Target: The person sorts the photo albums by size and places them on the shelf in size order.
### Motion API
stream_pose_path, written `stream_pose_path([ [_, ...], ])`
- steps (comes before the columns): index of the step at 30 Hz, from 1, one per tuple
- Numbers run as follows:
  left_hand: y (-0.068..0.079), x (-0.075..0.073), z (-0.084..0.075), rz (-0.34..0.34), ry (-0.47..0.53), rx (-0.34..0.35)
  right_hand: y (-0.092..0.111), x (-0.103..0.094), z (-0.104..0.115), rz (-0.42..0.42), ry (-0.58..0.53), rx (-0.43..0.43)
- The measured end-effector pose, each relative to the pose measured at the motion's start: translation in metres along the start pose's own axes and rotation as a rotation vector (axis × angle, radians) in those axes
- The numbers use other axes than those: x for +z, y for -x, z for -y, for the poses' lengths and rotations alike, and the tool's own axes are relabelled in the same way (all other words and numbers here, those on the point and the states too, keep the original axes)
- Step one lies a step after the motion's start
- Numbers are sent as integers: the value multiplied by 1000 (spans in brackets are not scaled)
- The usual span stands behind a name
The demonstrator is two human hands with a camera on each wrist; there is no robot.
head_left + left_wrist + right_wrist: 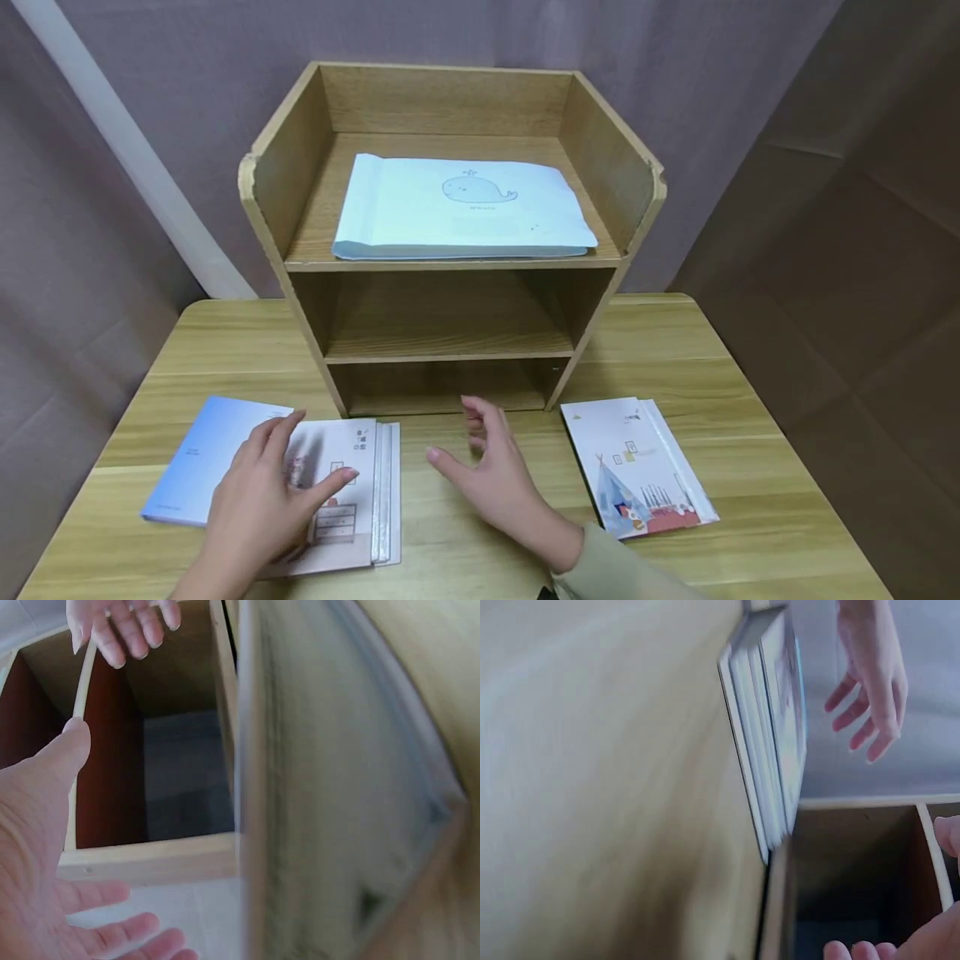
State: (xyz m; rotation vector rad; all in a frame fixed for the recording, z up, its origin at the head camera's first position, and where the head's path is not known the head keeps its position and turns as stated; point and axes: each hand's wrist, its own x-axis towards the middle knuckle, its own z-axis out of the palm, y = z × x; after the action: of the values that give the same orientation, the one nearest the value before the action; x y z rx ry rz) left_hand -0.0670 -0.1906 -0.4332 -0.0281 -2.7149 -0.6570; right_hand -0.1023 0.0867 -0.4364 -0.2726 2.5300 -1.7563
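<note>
In the head view my left hand (pixel 258 492) hovers over a stack of white illustrated books (pixel 363 533), fingers and thumb spread with nothing between them. A blue book (pixel 213 454) lies left of that stack, partly covered by it. My right hand (pixel 502 483) is above the table in front of the shelf, its fingers loosely bent and holding nothing. The left wrist view has my left hand (pixel 45 825) beside the blurred edges of books. In the right wrist view the book stack (pixel 765 742) shows edge-on, with my left hand (pixel 874 682) above it.
A wooden three-level shelf (pixel 450 358) stands at the back of the table (pixel 750 500). On its top level lies a pale blue book with a whale drawing (pixel 465 208). Another white book with a tent picture (pixel 637 467) lies at the right. Grey curtain (pixel 420 33) hangs behind.
</note>
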Motion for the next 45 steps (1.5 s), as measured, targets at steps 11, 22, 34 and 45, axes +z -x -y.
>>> stream_pose_path([
  [11,5,7,16,138,-88,-122,3,27,-10,161,-215,252],
  [22,9,17,23,197,-49,-113,4,36,-8,226,-257,335],
  [34,11,21,22,302,16,-164,2,40,-4,270,-226,345],
  [45,9,21,21,384,7,-210,0,45,-5,284,-246,353],
])
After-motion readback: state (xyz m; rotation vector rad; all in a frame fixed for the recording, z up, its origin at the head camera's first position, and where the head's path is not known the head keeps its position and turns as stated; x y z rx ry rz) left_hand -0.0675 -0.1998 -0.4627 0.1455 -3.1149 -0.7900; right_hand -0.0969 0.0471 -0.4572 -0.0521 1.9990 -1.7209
